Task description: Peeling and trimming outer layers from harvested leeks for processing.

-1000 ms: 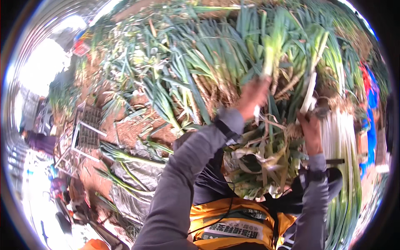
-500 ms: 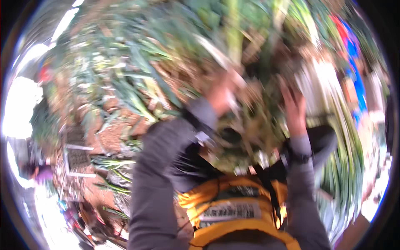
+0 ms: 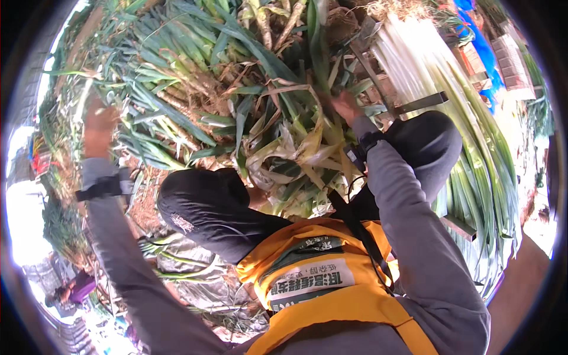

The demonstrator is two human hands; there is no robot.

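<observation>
My left hand (image 3: 100, 127) is stretched out over the leeks at the far left. Motion smears its fingers, and a pale stalk (image 3: 84, 100) shows just beyond it. In the middle, my right hand (image 3: 347, 107) is closed at the lower end of a long dark green leek (image 3: 318, 44); its fingertips are partly in shade. Stripped, yellowish leaves (image 3: 296, 148) lie heaped between my knees. Right of my right hand, a large bundle of cleaned leeks (image 3: 438, 83), white ends away from me, rests by a metal frame (image 3: 421, 103).
Untrimmed leeks with soil on them (image 3: 183, 65) spread across the far left. Beyond the cleaned bundle are a blue sheet (image 3: 482, 50) and cardboard (image 3: 513, 65). Crumpled plastic sheeting (image 3: 201, 278) lies left of my leg. Another person in purple (image 3: 81, 287) is at the far lower left.
My left hand has swung from the middle out to the far left. My right hand has moved left, away from the cleaned bundle. The view has shifted and become sharper.
</observation>
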